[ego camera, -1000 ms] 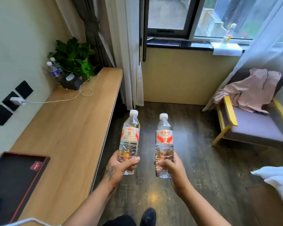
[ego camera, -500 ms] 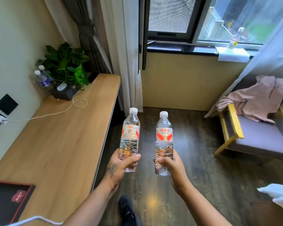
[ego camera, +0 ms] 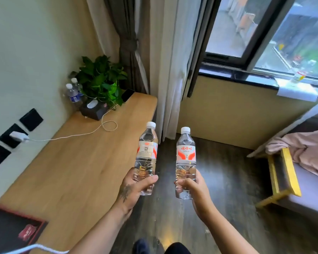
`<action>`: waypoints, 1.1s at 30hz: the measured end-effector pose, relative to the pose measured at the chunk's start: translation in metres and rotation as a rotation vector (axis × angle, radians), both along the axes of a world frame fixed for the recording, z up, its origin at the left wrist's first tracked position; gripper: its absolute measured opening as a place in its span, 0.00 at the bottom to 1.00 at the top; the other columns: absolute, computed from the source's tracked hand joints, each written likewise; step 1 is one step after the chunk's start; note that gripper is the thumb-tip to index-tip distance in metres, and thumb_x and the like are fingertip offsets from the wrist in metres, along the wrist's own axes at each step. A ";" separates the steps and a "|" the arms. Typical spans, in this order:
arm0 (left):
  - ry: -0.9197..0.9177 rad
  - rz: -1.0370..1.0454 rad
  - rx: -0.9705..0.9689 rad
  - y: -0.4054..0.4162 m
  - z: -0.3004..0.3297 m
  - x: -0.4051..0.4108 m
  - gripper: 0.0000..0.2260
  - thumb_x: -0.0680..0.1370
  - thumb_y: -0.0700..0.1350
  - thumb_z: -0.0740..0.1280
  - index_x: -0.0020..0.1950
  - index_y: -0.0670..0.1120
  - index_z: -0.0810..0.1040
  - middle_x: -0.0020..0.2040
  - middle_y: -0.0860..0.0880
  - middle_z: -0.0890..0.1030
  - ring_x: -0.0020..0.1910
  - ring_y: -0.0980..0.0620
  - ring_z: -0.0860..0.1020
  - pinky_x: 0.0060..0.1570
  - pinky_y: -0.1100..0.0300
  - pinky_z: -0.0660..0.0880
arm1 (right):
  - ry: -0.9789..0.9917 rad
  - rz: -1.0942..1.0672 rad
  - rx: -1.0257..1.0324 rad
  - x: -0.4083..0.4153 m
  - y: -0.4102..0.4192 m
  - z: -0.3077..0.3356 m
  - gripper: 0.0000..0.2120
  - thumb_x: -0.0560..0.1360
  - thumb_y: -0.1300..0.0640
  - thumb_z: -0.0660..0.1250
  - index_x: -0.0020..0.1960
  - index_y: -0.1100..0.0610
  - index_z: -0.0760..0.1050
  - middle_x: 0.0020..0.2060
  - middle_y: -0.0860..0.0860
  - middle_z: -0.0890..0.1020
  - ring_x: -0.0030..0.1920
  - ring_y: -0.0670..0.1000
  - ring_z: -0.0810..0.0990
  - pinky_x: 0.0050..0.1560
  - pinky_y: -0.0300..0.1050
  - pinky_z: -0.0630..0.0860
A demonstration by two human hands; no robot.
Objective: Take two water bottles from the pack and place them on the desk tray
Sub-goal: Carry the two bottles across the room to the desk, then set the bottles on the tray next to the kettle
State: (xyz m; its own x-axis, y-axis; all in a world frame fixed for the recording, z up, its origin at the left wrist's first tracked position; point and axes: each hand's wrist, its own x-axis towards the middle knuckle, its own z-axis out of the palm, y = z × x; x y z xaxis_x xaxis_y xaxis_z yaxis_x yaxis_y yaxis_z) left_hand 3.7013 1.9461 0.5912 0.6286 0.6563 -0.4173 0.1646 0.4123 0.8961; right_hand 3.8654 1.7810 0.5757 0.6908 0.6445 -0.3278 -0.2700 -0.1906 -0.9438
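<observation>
I hold two clear water bottles upright over the dark floor, just right of the desk's edge. My left hand [ego camera: 134, 187] grips the lower part of the left bottle [ego camera: 146, 153], which has a white cap and a red and white label. My right hand [ego camera: 193, 189] grips the base of the right bottle [ego camera: 185, 153], with the same cap and label. The black desk tray [ego camera: 0, 226] with a red rim lies at the near left corner of the wooden desk [ego camera: 77, 167]; only part of it shows. The pack is out of view.
At the desk's far end stand a potted plant [ego camera: 101, 77], two blue-labelled bottles [ego camera: 73, 94] and a dark tissue box [ego camera: 94, 110]. A white charger cable [ego camera: 77, 134] runs across the desk. A yellow-framed chair [ego camera: 283, 180] with pink cloth stands at right.
The view has swung: the tray's corner shows larger at the lower left and the chair sits further right. Both hands keep the bottles upright side by side.
</observation>
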 end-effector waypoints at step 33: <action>0.045 1.526 -0.037 -0.081 0.008 -0.205 0.36 0.59 0.55 0.84 0.64 0.44 0.84 0.46 0.42 0.88 0.44 0.42 0.86 0.46 0.50 0.81 | 0.076 1.431 0.004 -0.198 0.228 -0.001 0.27 0.62 0.54 0.75 0.61 0.58 0.81 0.50 0.60 0.88 0.49 0.58 0.85 0.52 0.55 0.79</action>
State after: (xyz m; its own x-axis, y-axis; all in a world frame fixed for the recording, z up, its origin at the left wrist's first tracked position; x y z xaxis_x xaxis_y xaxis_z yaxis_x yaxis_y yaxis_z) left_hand 3.4966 1.8646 0.5989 -0.6301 0.6348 -0.4472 -0.3991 0.2294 0.8878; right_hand 3.6669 2.0089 0.5748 -0.5602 0.7595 -0.3306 0.0999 -0.3342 -0.9372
